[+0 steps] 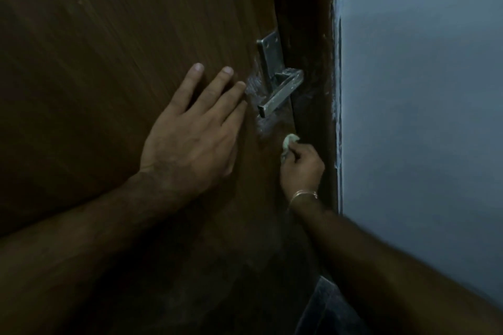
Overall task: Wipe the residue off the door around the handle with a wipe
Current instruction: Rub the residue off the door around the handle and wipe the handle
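A brown wooden door fills the left of the head view. Its metal lever handle sits on a silver backplate near the door's right edge. Whitish residue smears the wood left of the handle and just below it. My left hand lies flat on the door with fingers spread, its fingertips touching the residue. My right hand, with a thin bracelet at the wrist, is closed around a small crumpled white wipe. The wipe presses on the door just below the handle.
A dark door frame runs along the door's right edge. A pale grey-blue wall stands beyond it, with chipped paint along the seam. A dark patch of floor shows at the bottom.
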Motion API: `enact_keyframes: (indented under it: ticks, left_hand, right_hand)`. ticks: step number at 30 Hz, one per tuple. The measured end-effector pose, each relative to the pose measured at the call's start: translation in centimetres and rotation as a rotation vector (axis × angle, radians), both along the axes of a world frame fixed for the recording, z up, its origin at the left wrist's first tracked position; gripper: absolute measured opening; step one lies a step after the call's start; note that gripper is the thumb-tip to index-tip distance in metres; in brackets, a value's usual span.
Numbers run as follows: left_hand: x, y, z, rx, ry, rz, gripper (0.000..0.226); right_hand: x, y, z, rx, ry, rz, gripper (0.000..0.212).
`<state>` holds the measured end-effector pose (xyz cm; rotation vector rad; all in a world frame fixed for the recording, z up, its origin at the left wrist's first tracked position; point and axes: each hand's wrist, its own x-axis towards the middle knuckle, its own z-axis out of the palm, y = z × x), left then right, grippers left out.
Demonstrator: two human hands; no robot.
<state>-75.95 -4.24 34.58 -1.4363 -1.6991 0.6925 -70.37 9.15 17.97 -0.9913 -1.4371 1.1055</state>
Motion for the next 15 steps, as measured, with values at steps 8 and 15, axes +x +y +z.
enact_keyframes:
  ticks: [8,15]
  left_hand:
    - [-0.1,-0.3,-0.1,0.056,-0.044,-0.063,0.058]
    - [-0.3,-0.5,-0.1,0.089,-0.062,-0.103,0.055]
  right_hand:
    - [0.2,-2.6,1.1,0.113,0.049,0.026,0.025]
    - [-0.1,-5.5,1.6,0.32,0.038,0.057,0.029]
